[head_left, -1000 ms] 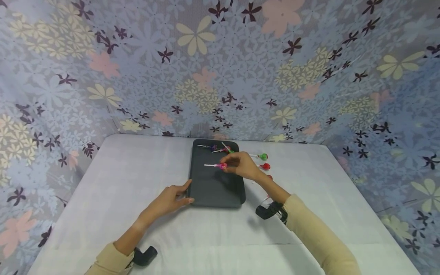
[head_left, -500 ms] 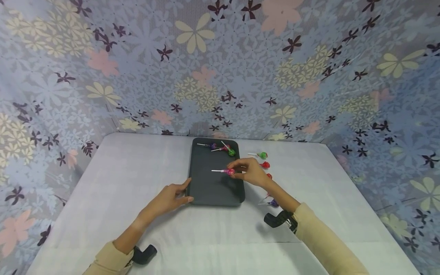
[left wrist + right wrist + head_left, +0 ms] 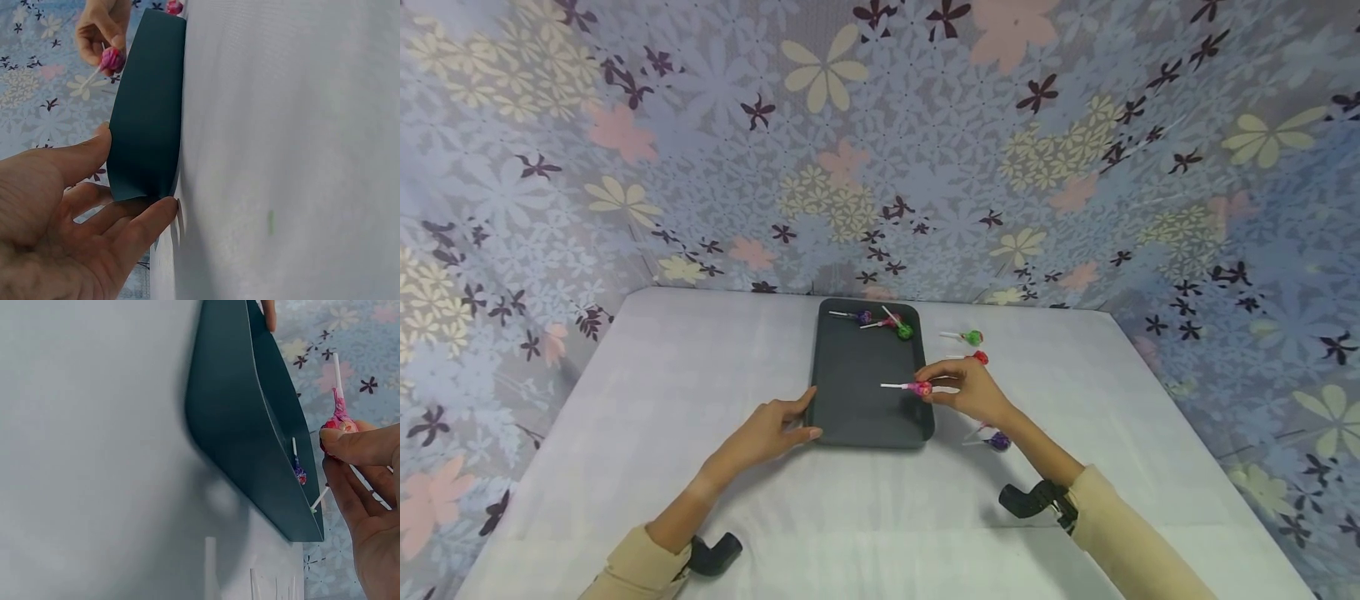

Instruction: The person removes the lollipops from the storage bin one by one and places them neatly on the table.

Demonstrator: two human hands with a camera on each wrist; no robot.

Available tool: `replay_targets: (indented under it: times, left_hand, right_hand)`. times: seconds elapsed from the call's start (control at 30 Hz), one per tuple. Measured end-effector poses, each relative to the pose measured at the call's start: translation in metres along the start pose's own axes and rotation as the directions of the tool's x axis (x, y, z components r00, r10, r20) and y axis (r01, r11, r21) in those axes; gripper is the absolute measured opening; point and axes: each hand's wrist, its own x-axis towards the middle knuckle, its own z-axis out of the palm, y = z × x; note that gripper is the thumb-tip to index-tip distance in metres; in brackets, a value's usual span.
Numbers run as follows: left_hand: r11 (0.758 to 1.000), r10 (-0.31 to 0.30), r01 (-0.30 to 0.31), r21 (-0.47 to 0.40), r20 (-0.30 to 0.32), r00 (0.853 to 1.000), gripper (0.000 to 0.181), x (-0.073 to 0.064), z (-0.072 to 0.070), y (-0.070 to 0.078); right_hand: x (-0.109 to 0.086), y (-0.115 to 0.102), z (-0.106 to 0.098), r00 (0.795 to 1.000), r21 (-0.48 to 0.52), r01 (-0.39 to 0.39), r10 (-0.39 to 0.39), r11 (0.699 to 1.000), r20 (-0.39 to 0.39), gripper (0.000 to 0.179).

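Note:
My right hand [image 3: 973,392] pinches a pink lollipop [image 3: 921,388] by its wrapped head, its white stick pointing left. In the head view the lollipop overlaps the right rim of the dark grey tray [image 3: 857,375]; in the right wrist view it is above the rim. My left hand [image 3: 771,433] holds the tray at its near left corner, thumb at the front and fingers along the left side. At the tray's far end lie a purple lollipop [image 3: 863,317], a red lollipop [image 3: 895,320] and a green lollipop [image 3: 905,332].
Right of the tray, on the white cloth [image 3: 1075,400], lie a green lollipop [image 3: 973,337], a red lollipop [image 3: 981,357] and a purple lollipop [image 3: 999,441]. My right hand hides part of this row. A flowered curtain [image 3: 925,167] hangs behind and at both sides.
My right hand has drawn back to the right and nearer to me, with the pink lollipop still pinched, from over the tray's middle to its right rim. The left hand stays at the tray.

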Motion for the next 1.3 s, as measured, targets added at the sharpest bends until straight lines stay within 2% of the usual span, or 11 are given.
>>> replay_targets:
  times: [0.23, 0.4, 0.57, 0.8, 1.13, 1.3]
  left_hand:
    - [1.0, -0.018, 0.018, 0.002, 0.003, 1.0, 0.07, 0.0, 0.001, 0.0]
    - [1.0, -0.001, 0.001, 0.014, 0.002, 1.0, 0.07, 0.001, 0.001, -0.001]
    - [1.0, -0.005, 0.005, 0.014, -0.003, 1.0, 0.071, 0.002, 0.001, -0.002]
    - [1.0, -0.015, 0.015, 0.02, 0.007, 1.0, 0.071, 0.002, 0.002, -0.002]
    - [1.0, -0.017, 0.017, 0.014, 0.011, 1.0, 0.071, 0.001, 0.0, -0.002]
    - [1.0, 0.0, 0.0, 0.012, 0.014, 1.0, 0.071, 0.001, 0.001, -0.002]
  right_hand:
    - [-0.018, 0.002, -0.002, 0.999, -0.002, 0.032, -0.032, 0.999, -0.001, 0.026]
    - [-0.035, 0.004, -0.007, 0.999, -0.011, 0.049, -0.049, 0.999, -0.009, 0.026]
    - [-0.052, 0.005, -0.012, 0.999, -0.008, 0.014, -0.014, 1.0, -0.038, 0.024]
    - [-0.079, 0.01, -0.021, 0.995, -0.028, -0.077, 0.075, 0.997, -0.071, 0.026]
    - [-0.104, 0.018, -0.025, 0.995, -0.02, -0.078, 0.076, 0.997, -0.062, 0.027]
    - [-0.12, 0.023, -0.027, 0.99, -0.056, -0.121, 0.117, 0.991, -0.076, 0.027]
